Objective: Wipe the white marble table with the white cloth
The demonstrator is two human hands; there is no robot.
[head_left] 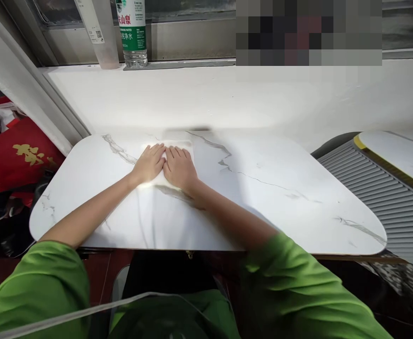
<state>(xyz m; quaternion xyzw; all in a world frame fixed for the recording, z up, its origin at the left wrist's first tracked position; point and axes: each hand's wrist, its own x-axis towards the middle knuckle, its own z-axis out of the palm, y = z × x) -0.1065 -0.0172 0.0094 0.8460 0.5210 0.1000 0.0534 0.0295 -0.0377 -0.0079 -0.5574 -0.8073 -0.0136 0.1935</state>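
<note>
Side by side, my left hand (149, 165) and my right hand (180, 168) lie palm down, meeting at the thumbs. Under them is a thin, white, roughly square piece (189, 144), like a paper or a cloth; I cannot tell which. Its far edge shows beyond my fingertips, and the hands cover much of the rest. It lies flat on a white marble-patterned table (280, 207). The fingers of both hands are stretched out and grip nothing.
A green-labelled water bottle (134, 37) and a tall translucent container (100, 35) stand on the sill behind the table. A red bag (19, 153) sits at the left. At the right is a grey ribbed piece of furniture (372, 188) with a white top.
</note>
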